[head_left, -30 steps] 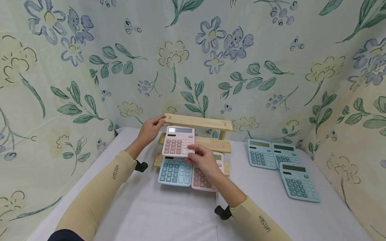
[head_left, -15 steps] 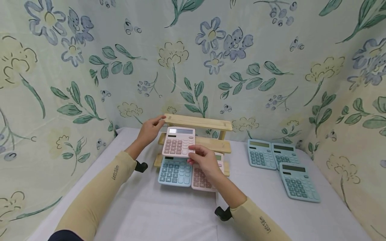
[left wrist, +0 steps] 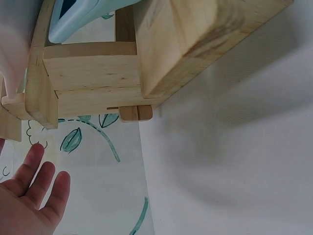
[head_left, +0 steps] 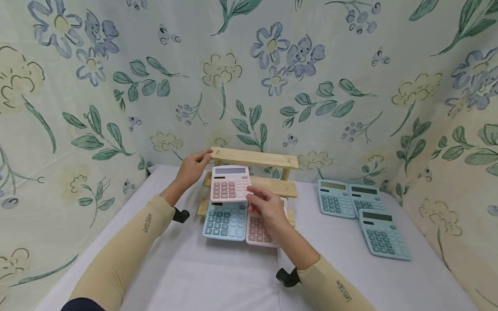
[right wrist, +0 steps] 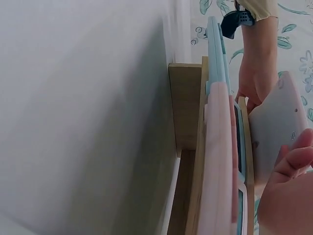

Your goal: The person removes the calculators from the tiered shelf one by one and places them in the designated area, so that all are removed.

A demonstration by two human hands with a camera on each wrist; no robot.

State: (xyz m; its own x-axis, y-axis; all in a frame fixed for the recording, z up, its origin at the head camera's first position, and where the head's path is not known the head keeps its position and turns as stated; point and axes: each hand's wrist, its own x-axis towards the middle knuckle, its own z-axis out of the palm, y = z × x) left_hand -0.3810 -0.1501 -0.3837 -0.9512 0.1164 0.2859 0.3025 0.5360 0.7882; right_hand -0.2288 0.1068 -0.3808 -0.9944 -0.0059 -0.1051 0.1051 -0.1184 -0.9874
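A pink calculator (head_left: 229, 181) leans, keys facing out, at the left of the middle tier of a wooden rack (head_left: 254, 158). My right hand (head_left: 268, 209) pinches its lower right edge between thumb and fingers; its pale back shows in the right wrist view. My left hand (head_left: 193, 167) touches the left end of the rack's top slat with its fingertips, and in the left wrist view the fingers (left wrist: 57, 196) look extended and apart. Below, a blue calculator (head_left: 225, 222) and a second pink calculator (head_left: 257, 233), partly behind my right hand, stand side by side.
Three more blue calculators (head_left: 383, 235) lie on the white-covered table (head_left: 186, 276) to the right of the rack. A flowered cloth (head_left: 342, 52) hangs close behind and along both sides.
The upper pink calculator has straightened from a slight slant, and my right hand has shifted a little right along its edge. My left hand stays on the rack.
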